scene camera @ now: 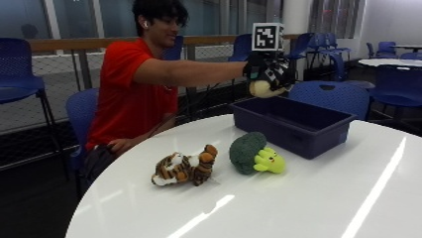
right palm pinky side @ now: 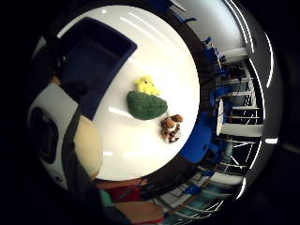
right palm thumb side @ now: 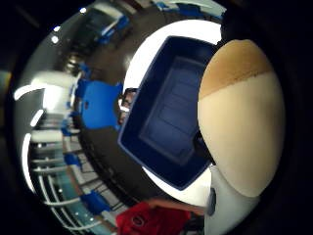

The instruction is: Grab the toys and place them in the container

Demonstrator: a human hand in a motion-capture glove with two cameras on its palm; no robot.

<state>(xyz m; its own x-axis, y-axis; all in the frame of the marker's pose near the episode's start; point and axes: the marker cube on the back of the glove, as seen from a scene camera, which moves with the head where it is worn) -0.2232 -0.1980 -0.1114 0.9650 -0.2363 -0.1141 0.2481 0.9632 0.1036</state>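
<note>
Holding a tan, round plush toy [scene camera: 262, 88] above the blue container [scene camera: 290, 125], the gloved right hand [scene camera: 269, 70] keeps its grip curled round it; letting go over the bin looks like the next move. On the table [scene camera: 296, 198] wait a tiger toy [scene camera: 181, 168] and a broccoli toy [scene camera: 254, 153].

From the little-finger side, both toys lie beside the bin, well clear.

From the thumb side, the toy hangs over the bin's open inside; nothing blocks the drop.

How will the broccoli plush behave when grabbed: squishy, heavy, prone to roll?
The broccoli plush looks like soft fabric, so it probably squashes under fingers and weighs little. Its rounded green head lies on the white table, so a push might roll it slightly.
</note>
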